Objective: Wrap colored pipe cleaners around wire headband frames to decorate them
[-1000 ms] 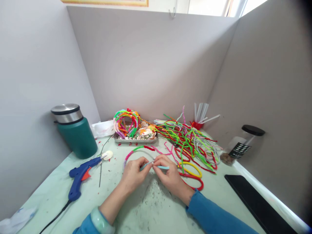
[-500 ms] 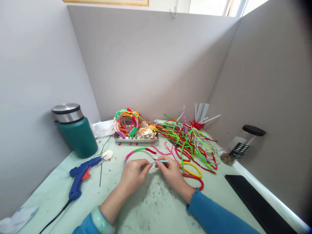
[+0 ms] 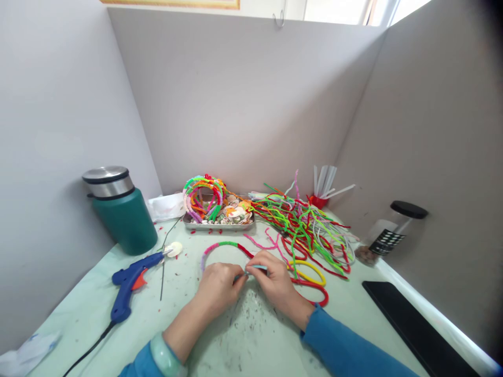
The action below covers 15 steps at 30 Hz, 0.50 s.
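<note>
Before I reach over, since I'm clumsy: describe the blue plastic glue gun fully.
The blue, plastic-looking glue gun lies on its side, unheld, on the pale green tabletop. Its orange-red trigger faces right; the nozzle points away and right across a dark stem and round cream disc; contact is unclear. A black cord leaves the handle's base.

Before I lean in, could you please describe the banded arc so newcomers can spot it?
Find the metal tray at the back, then come forward to the left hand. Just beyond it curves the banded arc, lilac, pink, green and red; unlike the bundled hoops in the tray, it is single.
</note>
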Tool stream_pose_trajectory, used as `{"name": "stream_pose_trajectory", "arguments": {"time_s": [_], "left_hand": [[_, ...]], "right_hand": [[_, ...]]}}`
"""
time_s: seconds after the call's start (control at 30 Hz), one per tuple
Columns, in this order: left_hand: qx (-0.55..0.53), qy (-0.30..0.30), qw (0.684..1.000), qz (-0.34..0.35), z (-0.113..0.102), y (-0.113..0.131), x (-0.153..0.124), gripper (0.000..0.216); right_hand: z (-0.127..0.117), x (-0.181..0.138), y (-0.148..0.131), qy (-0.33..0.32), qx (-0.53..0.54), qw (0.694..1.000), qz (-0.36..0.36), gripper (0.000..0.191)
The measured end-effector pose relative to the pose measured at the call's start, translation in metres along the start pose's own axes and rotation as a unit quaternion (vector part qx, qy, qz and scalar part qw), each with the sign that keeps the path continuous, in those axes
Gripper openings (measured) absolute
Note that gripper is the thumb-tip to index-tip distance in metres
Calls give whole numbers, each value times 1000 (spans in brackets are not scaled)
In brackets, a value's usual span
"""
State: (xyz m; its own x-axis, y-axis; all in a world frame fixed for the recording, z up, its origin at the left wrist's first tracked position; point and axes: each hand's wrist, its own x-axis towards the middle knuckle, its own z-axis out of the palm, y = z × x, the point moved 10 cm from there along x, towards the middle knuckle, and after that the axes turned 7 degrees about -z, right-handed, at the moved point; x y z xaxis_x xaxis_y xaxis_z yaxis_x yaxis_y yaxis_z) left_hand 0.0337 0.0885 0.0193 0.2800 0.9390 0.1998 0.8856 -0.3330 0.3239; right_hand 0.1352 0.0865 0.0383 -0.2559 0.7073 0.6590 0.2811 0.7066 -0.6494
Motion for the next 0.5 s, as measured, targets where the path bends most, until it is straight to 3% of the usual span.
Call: {"name": "stream_pose_trajectory", "arguments": {"time_s": [0.17,0.5], "left_hand": [[-48,3,998,-40,-2,-10,2,22],[-164,23,983,-80,-10,-25,8,24]], "right_hand": [[9,-2,-12,-47,29,998,-42,11],[1,0,-15,-12,1,999,-31,10]]}}
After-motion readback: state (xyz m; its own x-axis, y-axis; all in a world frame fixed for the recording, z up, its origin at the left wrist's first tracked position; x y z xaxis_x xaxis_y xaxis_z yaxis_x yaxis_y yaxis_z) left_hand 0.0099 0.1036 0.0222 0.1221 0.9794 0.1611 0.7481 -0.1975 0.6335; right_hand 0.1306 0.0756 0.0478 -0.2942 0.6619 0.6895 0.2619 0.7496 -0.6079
